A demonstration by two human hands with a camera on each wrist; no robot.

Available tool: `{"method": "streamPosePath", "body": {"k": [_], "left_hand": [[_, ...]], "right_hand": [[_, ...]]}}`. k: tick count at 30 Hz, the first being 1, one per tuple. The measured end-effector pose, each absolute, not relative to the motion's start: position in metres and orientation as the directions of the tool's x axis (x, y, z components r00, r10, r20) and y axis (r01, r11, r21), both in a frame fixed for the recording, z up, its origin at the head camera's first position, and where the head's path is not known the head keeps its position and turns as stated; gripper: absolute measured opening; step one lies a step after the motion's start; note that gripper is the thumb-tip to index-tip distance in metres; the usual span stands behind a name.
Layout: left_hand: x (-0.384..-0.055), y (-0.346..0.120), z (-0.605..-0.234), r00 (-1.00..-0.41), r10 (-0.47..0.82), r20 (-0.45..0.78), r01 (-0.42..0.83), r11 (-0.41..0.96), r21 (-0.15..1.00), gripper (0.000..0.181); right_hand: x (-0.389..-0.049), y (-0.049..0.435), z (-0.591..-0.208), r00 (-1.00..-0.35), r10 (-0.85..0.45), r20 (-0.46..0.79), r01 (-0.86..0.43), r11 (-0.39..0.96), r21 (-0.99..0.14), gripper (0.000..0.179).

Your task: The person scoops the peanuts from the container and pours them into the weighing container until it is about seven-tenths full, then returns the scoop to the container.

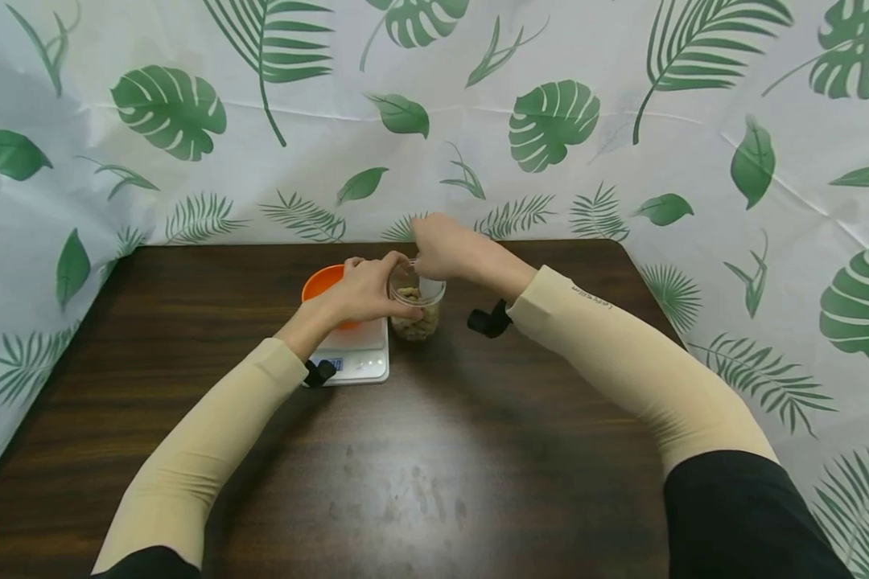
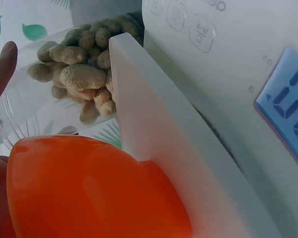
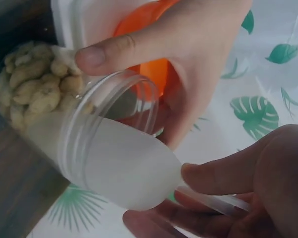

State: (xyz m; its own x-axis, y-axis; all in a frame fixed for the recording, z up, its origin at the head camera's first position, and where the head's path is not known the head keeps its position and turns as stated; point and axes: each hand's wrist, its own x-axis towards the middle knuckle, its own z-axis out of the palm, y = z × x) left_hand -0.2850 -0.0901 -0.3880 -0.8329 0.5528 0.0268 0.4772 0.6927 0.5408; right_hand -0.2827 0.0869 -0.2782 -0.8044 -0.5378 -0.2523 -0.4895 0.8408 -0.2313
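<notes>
A clear jar (image 1: 434, 299) of peanuts in shells (image 3: 32, 84) stands on the table beside the scale. My left hand (image 1: 365, 288) grips it around the upper part, thumb near the rim in the right wrist view. A frosted white scoop (image 3: 131, 163) reaches through the jar's mouth, its front end against the peanuts. My right hand (image 1: 442, 248) pinches the scoop near its handle between thumb and fingers. Just left of the jar, an orange bowl (image 2: 89, 188) sits on the white kitchen scale (image 1: 368, 368), partly hidden behind my left hand in the head view.
The dark wooden table (image 1: 405, 466) extends toward me and to both sides. Right behind its back edge hangs a white leaf-print cloth (image 1: 463, 121). The scale's lit display (image 2: 293, 104) is cut off in the left wrist view.
</notes>
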Motion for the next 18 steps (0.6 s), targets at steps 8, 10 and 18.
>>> {"method": "streamPosePath", "body": {"k": [8,10,18], "left_hand": [[-0.284,-0.089,-0.388,-0.835,0.550,0.028,0.477,0.696,0.537,0.087],[-0.284,-0.089,-0.388,-0.836,0.549,0.023,0.474,0.699,0.535,0.088],[-0.283,-0.087,-0.388,-0.840,0.542,0.030,0.474,0.704,0.529,0.086]], "right_hand": [[-0.276,0.092,-0.281,-0.768,-0.593,-0.244,-0.563,0.806,-0.184,0.024],[-0.274,0.088,-0.283,-0.746,-0.607,-0.272,-0.589,0.793,-0.153,0.030],[-0.275,0.099,-0.283,-0.770,-0.596,-0.228,-0.522,0.794,-0.311,0.019]]}}
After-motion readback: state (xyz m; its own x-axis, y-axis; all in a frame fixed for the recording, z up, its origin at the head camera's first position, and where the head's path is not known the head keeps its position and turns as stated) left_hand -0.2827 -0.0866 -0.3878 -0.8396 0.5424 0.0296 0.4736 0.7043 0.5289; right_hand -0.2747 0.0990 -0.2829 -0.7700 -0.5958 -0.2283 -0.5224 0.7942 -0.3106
